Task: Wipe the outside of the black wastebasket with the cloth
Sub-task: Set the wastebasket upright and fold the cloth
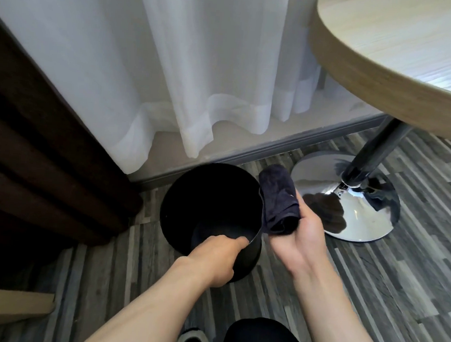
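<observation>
Gripping the near rim of the black wastebasket (211,210), the left hand (213,258) had its thumb hooked inside and the fingers wrapped down the outer wall, forearm reaching in from below. The bin stood upright on the striped floor (371,288), right by the white curtain (172,73). Over on its right side, the right hand (299,237) was closed around a bunched dark cloth (277,198), palm turned up-ish, with the cloth touching the bin's rim. Chrome table base (354,214) was just beside it.
</observation>
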